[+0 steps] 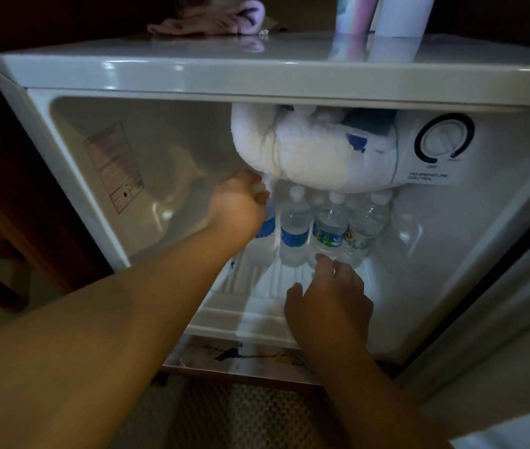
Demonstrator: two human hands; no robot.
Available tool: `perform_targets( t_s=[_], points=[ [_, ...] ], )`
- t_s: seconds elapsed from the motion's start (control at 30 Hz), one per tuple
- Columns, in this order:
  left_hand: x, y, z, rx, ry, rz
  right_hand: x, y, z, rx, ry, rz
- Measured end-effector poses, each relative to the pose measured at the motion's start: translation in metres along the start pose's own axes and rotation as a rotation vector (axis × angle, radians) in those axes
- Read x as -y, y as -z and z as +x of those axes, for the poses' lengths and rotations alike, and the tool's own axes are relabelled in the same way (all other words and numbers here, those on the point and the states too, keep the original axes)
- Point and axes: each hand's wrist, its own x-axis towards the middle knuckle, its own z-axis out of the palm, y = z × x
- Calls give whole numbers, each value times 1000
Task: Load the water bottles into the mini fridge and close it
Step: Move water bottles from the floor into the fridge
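The mini fridge [289, 76] stands open, its door swung out along the right edge of the view. Inside, a thick lump of frost [305, 150] bulges down from the freezer box at the top and leaves only a narrow gap above the bottle caps. The left half of the inside is open room, from the left wall with its faded sticker [113, 166] across to the bottles. The ribbed white floor [244, 280] in front of the bottles is also free as far as the front lip.

The water bottles [296, 228] stand upright in a row at the back, just beside one another, with white caps and blue or green labels whose print is too blurred to read. The left hand [241, 205] reaches in and its grip is curled round the top of the leftmost bottle [268, 225], right under the frost. The right hand [331, 299] hovers low over the floor with its grip loose and holding nothing, fingertips [323, 259] at the foot of the third bottle; whether they touch it I cannot tell.

A dial [444, 139] sits at the upper right, marked "OFF" and "TEMPERATURE CONTROL". On top of the fridge lie a pink cloth [212, 19] and two tall containers [399, 14]. Below is patterned carpet [241, 416] in a dim room
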Motion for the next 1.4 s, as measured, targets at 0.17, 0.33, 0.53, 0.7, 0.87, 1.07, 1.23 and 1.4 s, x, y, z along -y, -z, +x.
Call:
perform_targets(
  t_s=[0.17,0.33,0.53,0.7,0.87,1.07,1.23,1.4],
  points=[
    [-6,-6,8,-12,34,-52,-2,9,-2,16,12,16],
    [-7,-9,9,35,30,-70,-3,9,-4,44,73,-35],
    [-1,-7,5,86,-40,34,3,12,-10,53,111,-32],
    [12,10,-8,75,-113,70,9,14,-15,37,138,-37],
    [31,35,-34,171,-108,114,22,16,-20,132,174,-82],
    [49,50,-52,215,-1,-17,41,13,-26,203,186,-75],
    [56,39,-51,218,212,-61,46,6,-25,196,186,-69],
    [67,13,-45,192,518,-265,44,3,-19,185,165,-43]
  ],
)
